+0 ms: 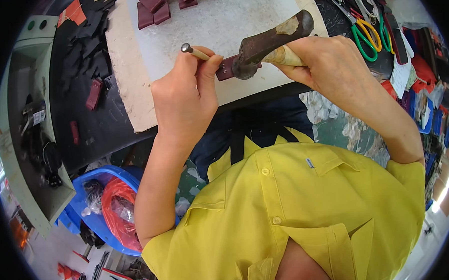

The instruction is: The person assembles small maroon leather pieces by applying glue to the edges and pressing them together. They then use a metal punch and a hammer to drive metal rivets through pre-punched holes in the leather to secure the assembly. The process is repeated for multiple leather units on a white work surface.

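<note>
My left hand [184, 94] is closed round a thin rod-like tool [194, 51] with a rounded metal end, held at a slant. My right hand [326, 60] grips the pale handle of a hammer [268, 42], whose dark head has a worn patch. Below the hammer head lies a small dark-red leather-like piece [226, 70] with tiny marks on it, partly hidden by the head. It rests on a pale board [132, 91] near its front edge. More dark-red pieces [153, 8] are heaped at the board's far side.
Black scraps [88, 56] and a dark-red piece [94, 93] lie on the black tabletop at left. Scissors with green and yellow handles [365, 40] sit at right. A blue basin [85, 216] holding a red plastic bag [118, 209] stands below the table, left.
</note>
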Demonstrator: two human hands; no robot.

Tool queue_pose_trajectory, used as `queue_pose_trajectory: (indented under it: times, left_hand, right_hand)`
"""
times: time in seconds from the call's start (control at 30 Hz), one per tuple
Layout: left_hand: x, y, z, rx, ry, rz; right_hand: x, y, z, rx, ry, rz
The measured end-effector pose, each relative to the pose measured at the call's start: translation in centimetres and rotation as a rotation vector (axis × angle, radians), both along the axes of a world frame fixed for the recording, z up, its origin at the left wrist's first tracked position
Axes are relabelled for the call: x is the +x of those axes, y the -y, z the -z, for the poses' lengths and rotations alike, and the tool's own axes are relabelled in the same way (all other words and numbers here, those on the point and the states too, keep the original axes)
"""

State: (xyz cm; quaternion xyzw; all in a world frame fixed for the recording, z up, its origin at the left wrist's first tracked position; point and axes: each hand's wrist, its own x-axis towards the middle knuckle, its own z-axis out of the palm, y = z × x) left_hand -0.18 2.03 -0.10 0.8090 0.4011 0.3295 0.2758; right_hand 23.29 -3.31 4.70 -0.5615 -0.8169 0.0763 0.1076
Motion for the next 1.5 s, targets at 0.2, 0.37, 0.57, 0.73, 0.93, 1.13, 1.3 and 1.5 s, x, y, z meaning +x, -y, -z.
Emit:
queue_pose_trajectory:
  times: [0.2,0.37,0.57,0.73,0.93,1.13,1.3,1.5]
  left_hand:
    - [0.4,0.3,0.3,0.245,-0.005,0.01]
    - [0.5,0.6,0.2,0.28,-0.067,0.011]
    - [0.9,0.1,-0.2,0.287,-0.146,0.065]
    - [1.2,0.5,0.3,0.359,-0.189,0.067]
    - [1.0,0.9,0.1,0.457,-0.241,0.066]
    - [1.4,0.9,-0.3,0.292,-0.23,-0.034]
    - [0.3,-0.6,-1.9,-0.477,0.43,-0.146]
    - [0.6,0.8,0.3,0.222,-0.132,-0.074]
  right_hand:
    - [0.3,-0.6,-0.1,0.031,0.0,0.018]
    - [0.6,-1.5,-8.8,0.202,-0.521,0.251]
    - [1.3,-2.9,-6.1,0.112,-0.257,0.062]
    - [8.4,-1.7,-2.5,0.215,0.11,0.535]
    - [15.1,2.1,4.3,0.257,0.248,0.875]
    - [3.0,-1.3,4.2,0.377,-0.358,0.201]
    - [-3.2,-1.4,4.2,0.301,-0.292,0.017]
    - [-0.4,-2.7,3.6,0.04,-0.699,0.359]
